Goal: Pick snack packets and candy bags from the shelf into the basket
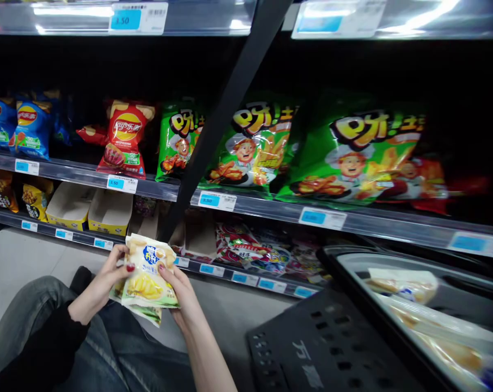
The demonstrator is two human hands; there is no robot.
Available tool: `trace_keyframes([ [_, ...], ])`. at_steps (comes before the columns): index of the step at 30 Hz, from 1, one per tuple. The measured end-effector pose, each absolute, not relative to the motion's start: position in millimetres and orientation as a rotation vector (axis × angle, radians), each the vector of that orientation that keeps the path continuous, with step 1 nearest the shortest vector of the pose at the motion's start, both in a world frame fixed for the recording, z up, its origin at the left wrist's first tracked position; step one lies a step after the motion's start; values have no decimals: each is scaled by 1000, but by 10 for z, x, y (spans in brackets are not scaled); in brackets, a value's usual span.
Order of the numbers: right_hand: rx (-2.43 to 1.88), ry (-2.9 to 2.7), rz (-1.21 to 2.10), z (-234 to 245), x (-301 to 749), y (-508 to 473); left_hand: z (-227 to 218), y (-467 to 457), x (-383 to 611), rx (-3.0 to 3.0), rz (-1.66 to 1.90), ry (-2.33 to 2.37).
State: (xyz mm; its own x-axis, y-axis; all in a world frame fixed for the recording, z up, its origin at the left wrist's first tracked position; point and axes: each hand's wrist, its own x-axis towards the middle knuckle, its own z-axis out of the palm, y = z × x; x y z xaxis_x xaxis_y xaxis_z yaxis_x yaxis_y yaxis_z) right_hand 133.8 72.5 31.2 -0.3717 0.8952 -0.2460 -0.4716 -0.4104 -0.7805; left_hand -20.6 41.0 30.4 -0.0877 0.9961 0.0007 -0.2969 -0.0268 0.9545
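Both hands grip small white snack bags [148,280] with a blue logo and yellow pieces printed on the front. At least two bags seem stacked; the lower one shows only its green edge below the top one. My left hand [107,280] pinches the left side, its thumb lying on the front. On the right side, my right hand [183,288] wraps round the edge with its thumb pressed on the front. The fingers behind the bags are hidden. Both hands are above my lap, in front of the lower shelf.
A black shopping basket [295,337] stands at the right, holding white packages [405,286]. Ahead, a shelf carries red chip bags [126,136], blue chip bags [32,128] and green snack bags [250,147]. Yellow display boxes [109,212] sit on the bottom shelf. A dark upright post [225,109] divides the shelving.
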Motion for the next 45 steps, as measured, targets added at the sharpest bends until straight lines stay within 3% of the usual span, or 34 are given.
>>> trace_keyframes([
  [10, -776, -767, 1788, 262, 1238, 657, 301, 373, -252, 939, 1255, 807],
  [17, -937, -1164, 1198, -37, 1235, 730, 316, 387, -202, 978, 1122, 906],
  [21, -949, -1269, 974, 52, 1302, 748, 269, 422, -192, 1022, 1140, 1046],
  [28, -863, -945, 1350, 334, 1439, 738, 200, 416, -64, 1062, 1081, 1107],
  [35, -819, -864, 1339, 414, 1430, 683, 199, 405, -23, 1017, 1062, 1064],
  [45, -1083, -875, 1262, 439, 1736, 871, 224, 280, 68, 920, 889, 858],
])
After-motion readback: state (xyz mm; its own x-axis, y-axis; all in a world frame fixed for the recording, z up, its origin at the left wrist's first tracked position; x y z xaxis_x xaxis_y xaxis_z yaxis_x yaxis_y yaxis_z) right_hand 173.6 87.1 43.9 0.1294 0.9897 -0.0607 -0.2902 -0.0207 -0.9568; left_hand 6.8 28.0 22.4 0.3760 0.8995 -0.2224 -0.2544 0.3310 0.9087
